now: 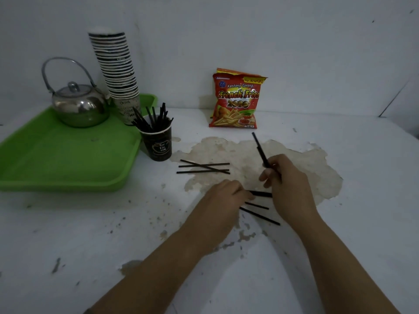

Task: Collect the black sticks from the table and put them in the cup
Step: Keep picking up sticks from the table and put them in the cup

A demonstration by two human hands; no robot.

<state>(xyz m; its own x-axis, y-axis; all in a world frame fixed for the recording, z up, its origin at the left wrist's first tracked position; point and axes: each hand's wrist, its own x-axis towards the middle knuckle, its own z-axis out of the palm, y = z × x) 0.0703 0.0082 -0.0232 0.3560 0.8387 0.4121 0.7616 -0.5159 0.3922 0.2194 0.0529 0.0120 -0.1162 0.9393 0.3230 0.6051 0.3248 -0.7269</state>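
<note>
Thin, straight black sticks lie scattered on the white table [340, 257]: three crossed sticks [204, 168] near the dark paper cup [158, 143], and a few loose sticks [259, 215] lower down, between the two hands. The cup stands upright just beside the green tray [56, 159], already bristling with sticks in the cup [154, 120] that fan out above its rim. The right hand [285, 180] is raised off the surface, fingers curled round a held bundle of sticks [260, 149] that points up and away. The left hand [229, 196] lies low on the table, its fingertips pinching the end of a stick on the table [260, 193]. The tabletop is rough, with a large beige patch [294, 168] where paint has peeled. On the smooth plastic tray sit a shiny metal kettle [79, 107] and a tall stack of paper cups [118, 73]. A glossy red snack bag [237, 100] leans on the wall.
</note>
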